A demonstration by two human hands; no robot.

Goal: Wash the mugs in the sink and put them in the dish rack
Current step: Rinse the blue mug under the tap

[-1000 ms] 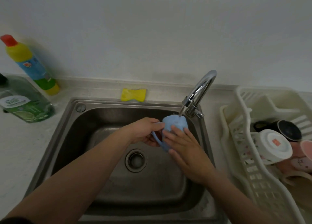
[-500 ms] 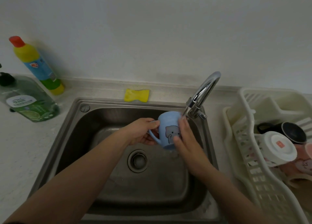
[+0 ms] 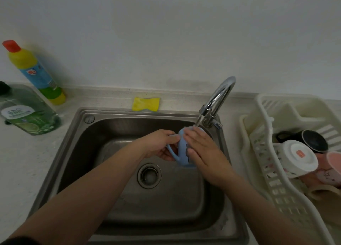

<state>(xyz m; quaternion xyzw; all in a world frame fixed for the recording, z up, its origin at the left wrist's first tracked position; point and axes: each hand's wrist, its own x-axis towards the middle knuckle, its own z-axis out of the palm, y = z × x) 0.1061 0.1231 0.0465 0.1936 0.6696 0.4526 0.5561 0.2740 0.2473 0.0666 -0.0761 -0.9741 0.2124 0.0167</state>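
Left hand (image 3: pixel 158 145) gripping blue mug (image 3: pixel 182 150) by its handle, over sink (image 3: pixel 77 134), under the tap (image 3: pixel 217 100). Right hand (image 3: pixel 204 152) flat against mug's wall, fingers straight. Dish rack (image 3: pixel 262 152) rightward, nearer right hand; mug's long axis roughly upright.

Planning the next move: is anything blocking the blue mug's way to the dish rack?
The faucet stands at the sink's right rear, between blue mug and dish rack; lifting past it looks open.
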